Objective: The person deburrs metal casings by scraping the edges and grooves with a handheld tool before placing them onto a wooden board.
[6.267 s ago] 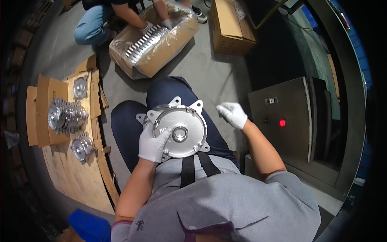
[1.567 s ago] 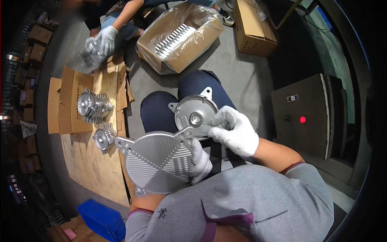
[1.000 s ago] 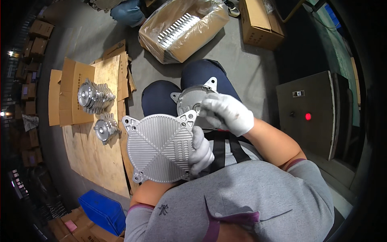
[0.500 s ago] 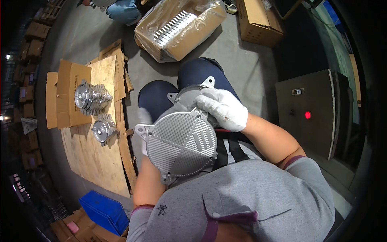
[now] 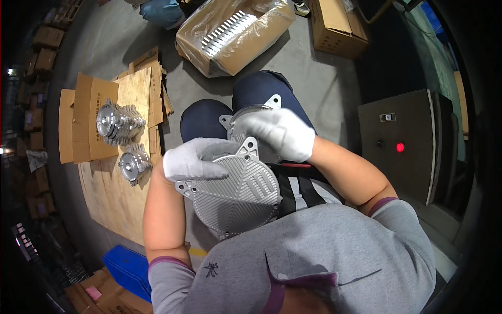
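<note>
Ribbed plate (image 5: pixel 235 196) sits lower on my lap than before; my left hand (image 5: pixel 191 159) now grips its top edge. Right hand (image 5: pixel 280 133) clutches round housing (image 5: pixel 246 123) behind.

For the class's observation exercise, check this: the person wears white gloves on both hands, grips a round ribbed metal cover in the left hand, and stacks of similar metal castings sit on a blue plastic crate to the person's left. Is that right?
One detail is wrong. In the head view, the stacks of metal castings sit on flattened cardboard, not on the blue crate, which lies nearer the person. The rest holds: white gloves on both hands, the left hand gripping the round ribbed metal cover.
</note>
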Action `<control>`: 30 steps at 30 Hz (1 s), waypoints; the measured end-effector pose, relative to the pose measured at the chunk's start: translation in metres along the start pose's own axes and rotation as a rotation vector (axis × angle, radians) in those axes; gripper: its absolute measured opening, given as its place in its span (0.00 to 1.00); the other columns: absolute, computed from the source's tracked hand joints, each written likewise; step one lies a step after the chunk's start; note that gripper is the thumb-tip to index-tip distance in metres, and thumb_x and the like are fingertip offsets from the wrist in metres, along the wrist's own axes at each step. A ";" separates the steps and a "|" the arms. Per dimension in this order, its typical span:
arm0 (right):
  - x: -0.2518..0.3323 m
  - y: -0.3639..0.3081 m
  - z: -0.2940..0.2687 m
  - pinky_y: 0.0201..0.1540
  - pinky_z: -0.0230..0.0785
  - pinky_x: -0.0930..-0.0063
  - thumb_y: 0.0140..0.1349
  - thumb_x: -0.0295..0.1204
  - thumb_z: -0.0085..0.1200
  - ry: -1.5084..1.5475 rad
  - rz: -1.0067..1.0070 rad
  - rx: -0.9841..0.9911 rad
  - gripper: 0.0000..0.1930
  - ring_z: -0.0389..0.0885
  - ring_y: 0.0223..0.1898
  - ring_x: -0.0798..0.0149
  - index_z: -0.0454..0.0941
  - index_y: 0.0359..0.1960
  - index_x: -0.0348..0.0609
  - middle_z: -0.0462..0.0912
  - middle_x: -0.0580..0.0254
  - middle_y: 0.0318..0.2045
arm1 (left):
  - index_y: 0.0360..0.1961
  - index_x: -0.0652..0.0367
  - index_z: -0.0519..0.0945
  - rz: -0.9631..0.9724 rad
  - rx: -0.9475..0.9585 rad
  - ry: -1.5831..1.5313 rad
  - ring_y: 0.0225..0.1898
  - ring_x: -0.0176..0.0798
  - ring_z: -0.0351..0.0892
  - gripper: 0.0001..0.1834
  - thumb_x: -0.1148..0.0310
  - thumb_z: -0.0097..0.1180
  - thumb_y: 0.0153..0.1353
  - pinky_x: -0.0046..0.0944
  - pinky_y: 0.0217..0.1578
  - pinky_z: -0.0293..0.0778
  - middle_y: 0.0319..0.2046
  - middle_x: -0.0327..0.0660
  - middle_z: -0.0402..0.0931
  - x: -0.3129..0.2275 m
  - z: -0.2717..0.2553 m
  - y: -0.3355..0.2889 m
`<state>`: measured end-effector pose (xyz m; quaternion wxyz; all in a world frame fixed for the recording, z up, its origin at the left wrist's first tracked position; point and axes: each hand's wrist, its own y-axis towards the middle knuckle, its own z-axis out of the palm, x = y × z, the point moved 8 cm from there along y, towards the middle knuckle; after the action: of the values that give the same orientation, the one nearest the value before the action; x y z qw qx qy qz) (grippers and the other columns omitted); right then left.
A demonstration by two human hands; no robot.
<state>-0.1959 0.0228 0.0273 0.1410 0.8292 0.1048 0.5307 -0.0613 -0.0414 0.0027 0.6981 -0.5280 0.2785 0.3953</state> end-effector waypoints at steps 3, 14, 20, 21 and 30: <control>-0.046 -0.023 -0.017 0.30 0.68 0.80 0.69 0.35 0.45 0.549 0.692 -0.113 0.15 0.70 0.24 0.75 0.79 0.45 0.37 0.76 0.67 0.29 | 0.62 0.75 0.64 -0.106 -0.060 -0.086 0.57 0.40 0.71 0.35 0.74 0.62 0.55 0.39 0.60 0.65 0.55 0.49 0.73 -0.006 0.005 -0.005; -0.015 -0.046 0.043 0.39 0.77 0.61 0.58 0.33 0.53 -0.514 0.499 0.598 0.08 0.83 0.35 0.50 0.81 0.32 0.43 0.82 0.51 0.32 | 0.58 0.67 0.70 -0.156 -0.313 0.606 0.49 0.58 0.78 0.30 0.52 0.53 0.64 0.44 0.49 0.73 0.44 0.61 0.78 0.002 0.008 -0.032; -0.015 -0.049 0.052 0.35 0.76 0.57 0.59 0.29 0.51 -0.613 0.382 0.635 0.06 0.83 0.30 0.48 0.81 0.32 0.44 0.82 0.49 0.26 | 0.54 0.67 0.73 -0.026 -0.412 0.851 0.41 0.59 0.80 0.28 0.55 0.55 0.62 0.46 0.41 0.75 0.36 0.60 0.79 -0.037 0.025 -0.047; -0.011 -0.045 0.039 0.33 0.75 0.57 0.60 0.29 0.51 -0.541 0.419 0.562 0.06 0.82 0.29 0.47 0.80 0.33 0.44 0.82 0.49 0.25 | 0.52 0.69 0.74 0.030 -0.435 0.871 0.37 0.57 0.82 0.26 0.57 0.57 0.61 0.44 0.38 0.76 0.33 0.59 0.80 -0.042 0.029 -0.050; 0.027 -0.042 -0.017 0.35 0.75 0.63 0.66 0.34 0.50 -0.029 0.361 0.160 0.12 0.82 0.30 0.50 0.79 0.46 0.44 0.81 0.50 0.27 | 0.52 0.65 0.75 0.017 -0.472 0.971 0.34 0.56 0.82 0.27 0.54 0.57 0.61 0.46 0.36 0.76 0.29 0.56 0.80 -0.049 0.040 -0.043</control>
<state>-0.2016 0.0726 0.0424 -0.0213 0.8506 -0.0057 0.5253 -0.0521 -0.0214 0.0761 0.3482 -0.7903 0.4771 0.1631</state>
